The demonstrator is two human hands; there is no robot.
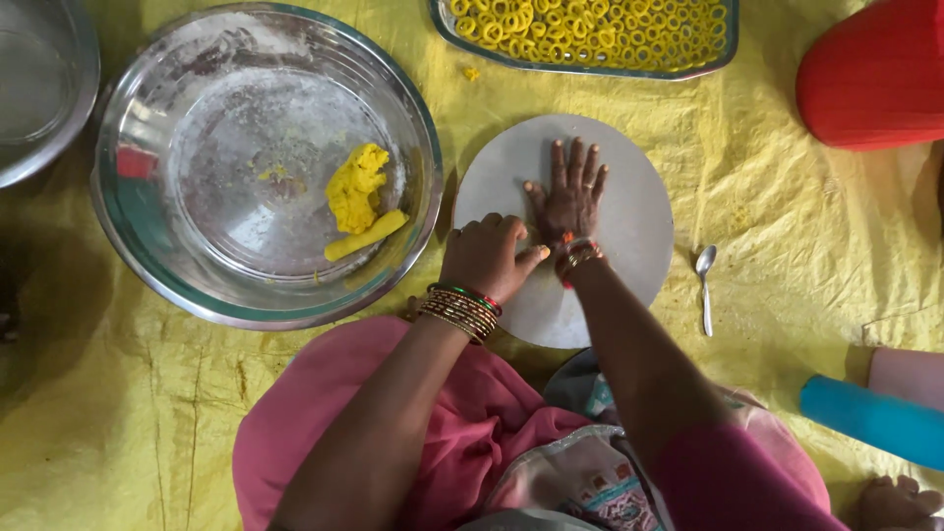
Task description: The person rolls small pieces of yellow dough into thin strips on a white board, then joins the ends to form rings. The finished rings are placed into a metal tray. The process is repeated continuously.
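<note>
A single head-worn camera looks almost straight down from above the seated person's lap, close enough that both forearms reach up from the bottom edge. The round grey board (629,211) sits near centre. The wide steel bowl (128,246) fills the left, and the tray of yellow rings (590,67) is cut off by the far edge. The yellow woven sheet (787,226) covers the ground across the whole frame.

Hands (531,231) on board (629,177) — bowl (147,265) left, spoon (705,285) right.
</note>
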